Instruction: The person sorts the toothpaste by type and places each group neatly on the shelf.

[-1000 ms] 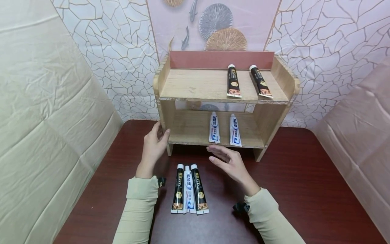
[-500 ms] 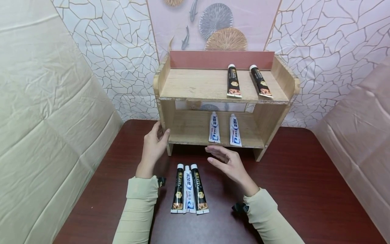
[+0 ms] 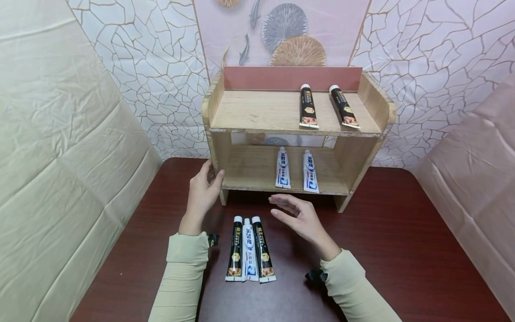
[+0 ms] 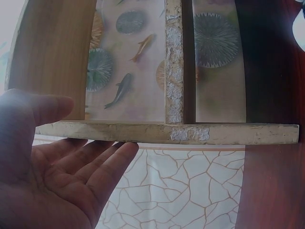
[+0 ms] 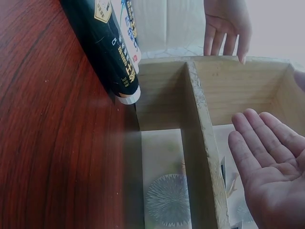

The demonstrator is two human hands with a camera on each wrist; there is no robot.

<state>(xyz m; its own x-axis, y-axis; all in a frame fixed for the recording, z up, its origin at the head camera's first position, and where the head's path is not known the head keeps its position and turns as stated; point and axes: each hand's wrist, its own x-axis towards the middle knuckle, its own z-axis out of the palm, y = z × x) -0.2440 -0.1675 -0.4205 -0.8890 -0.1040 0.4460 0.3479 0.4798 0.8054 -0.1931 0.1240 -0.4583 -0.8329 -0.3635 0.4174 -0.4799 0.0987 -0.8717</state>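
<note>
My left hand (image 3: pixel 202 192) grips the left side panel of a small wooden shelf (image 3: pixel 257 112), thumb on the inner side and fingers along the outer side, as the left wrist view also shows. My right hand (image 3: pixel 301 219) hovers in front of the lower board, fingers extended and holding nothing. Between the forearms lie a black toothpaste tube (image 3: pixel 235 250), a white toothpaste tube (image 3: pixel 250 252) and another black tube (image 3: pixel 263 252), side by side with caps toward the shelf.
Two black tubes, one upright in line (image 3: pixel 308 107) and one slanted (image 3: pixel 344 107), lie on the upper board's right half. Two white tubes, a left one (image 3: pixel 283 169) and a right one (image 3: pixel 310 172), lie on the lower board. Fabric walls surround the dark red table (image 3: pixel 402 250).
My right hand has drifted slightly left and toward me, still holding nothing. The left hand, the shelf and the tubes stay where they were.
</note>
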